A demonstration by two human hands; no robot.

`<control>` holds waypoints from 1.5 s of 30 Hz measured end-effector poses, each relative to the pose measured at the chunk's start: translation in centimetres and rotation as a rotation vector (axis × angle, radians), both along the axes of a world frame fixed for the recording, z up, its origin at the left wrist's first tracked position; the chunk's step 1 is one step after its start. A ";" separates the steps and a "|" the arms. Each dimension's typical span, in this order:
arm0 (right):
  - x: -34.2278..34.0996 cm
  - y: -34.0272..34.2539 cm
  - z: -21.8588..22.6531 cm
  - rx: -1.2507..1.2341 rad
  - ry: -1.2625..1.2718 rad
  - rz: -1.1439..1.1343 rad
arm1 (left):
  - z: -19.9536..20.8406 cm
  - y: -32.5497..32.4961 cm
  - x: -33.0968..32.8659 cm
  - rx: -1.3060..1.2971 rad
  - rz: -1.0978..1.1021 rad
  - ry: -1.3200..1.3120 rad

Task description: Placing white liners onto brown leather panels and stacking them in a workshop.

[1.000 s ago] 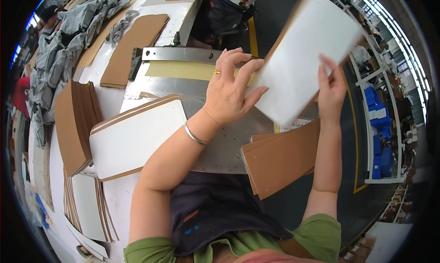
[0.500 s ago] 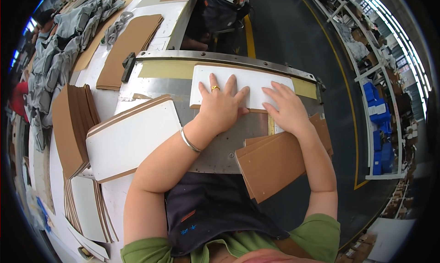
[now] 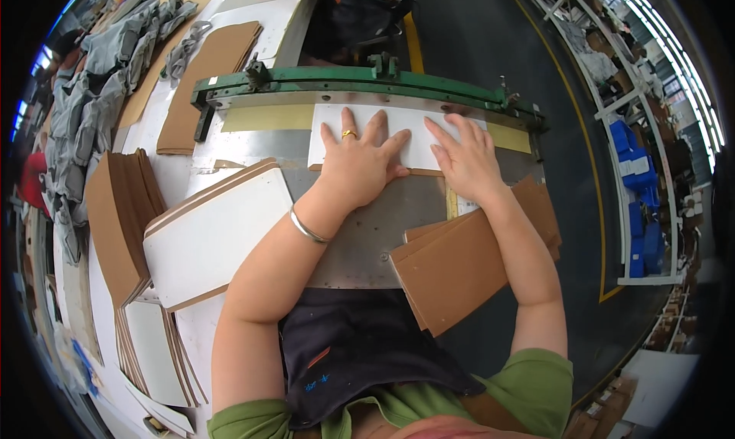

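Note:
A white-faced board with a brown edge lies flat on the metal bed, its far edge against or under a green cutter beam. My left hand, with a ring on one finger, rests open on the left part of the board, fingers spread. On the board's right part my right hand presses with stretched fingers, also open. The beam runs crosswise just beyond my fingertips. Whether its lower edge touches the board cannot be made out.
Brown boards lie fanned under my right forearm. White-faced boards sit left, beside a bent brown stack. Beyond are a flat brown stack and grey cloth. Shelving with blue bins stands across the aisle.
The green beam has come down into view across the far edge of the bed. The board and both hands, still on it, appear slightly shifted left and up in the picture.

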State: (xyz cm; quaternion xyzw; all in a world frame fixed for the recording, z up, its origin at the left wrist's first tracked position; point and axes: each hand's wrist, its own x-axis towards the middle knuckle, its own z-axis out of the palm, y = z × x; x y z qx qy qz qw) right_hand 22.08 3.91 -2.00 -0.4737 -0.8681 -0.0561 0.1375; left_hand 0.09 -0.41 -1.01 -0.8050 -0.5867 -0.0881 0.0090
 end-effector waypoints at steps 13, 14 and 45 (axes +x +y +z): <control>-1.1 -0.3 2.1 -0.182 -0.058 -0.036 | 1.5 0.1 -0.5 -0.186 -0.030 0.042; -1.2 -0.3 1.9 -0.177 -0.056 -0.034 | 1.3 0.0 -0.5 -0.179 -0.032 0.046; -6.4 4.8 7.1 -0.679 -0.006 0.087 | 3.5 -20.7 -15.7 -0.182 0.385 0.047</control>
